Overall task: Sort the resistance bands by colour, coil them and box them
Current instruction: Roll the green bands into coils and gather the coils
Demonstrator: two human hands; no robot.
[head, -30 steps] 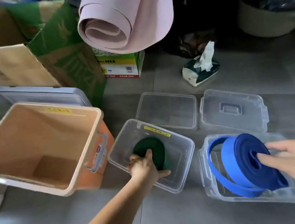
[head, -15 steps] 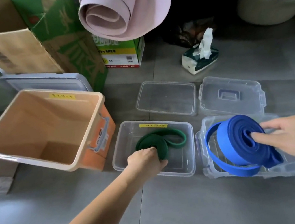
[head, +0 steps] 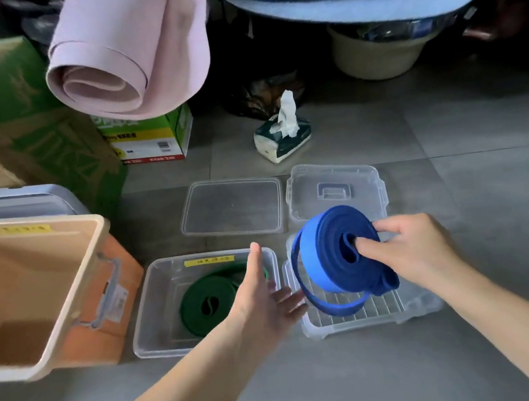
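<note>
On the floor, from the left: one orange bin point(head: 31, 294), then the left clear box point(head: 152, 318), with the one green band point(head: 203, 305) lying coiled inside, its outer turn slack. The left hand point(head: 264, 302) hovers over that box's right rim, fingers straight, gripping nothing. Right of it, the right hand point(head: 413, 254) holds the one blue band point(head: 327, 269) above the right clear box point(head: 418, 309), a finger hooked in the coil's centre and thumb on its edge. One outer loop sags loose. The likely trouble is that loop springing the coil open as the grip eases, or snagging the rim. Two lids lie on the far side, a flat lid point(head: 230, 208) and a handled lid point(head: 333, 190).
</note>
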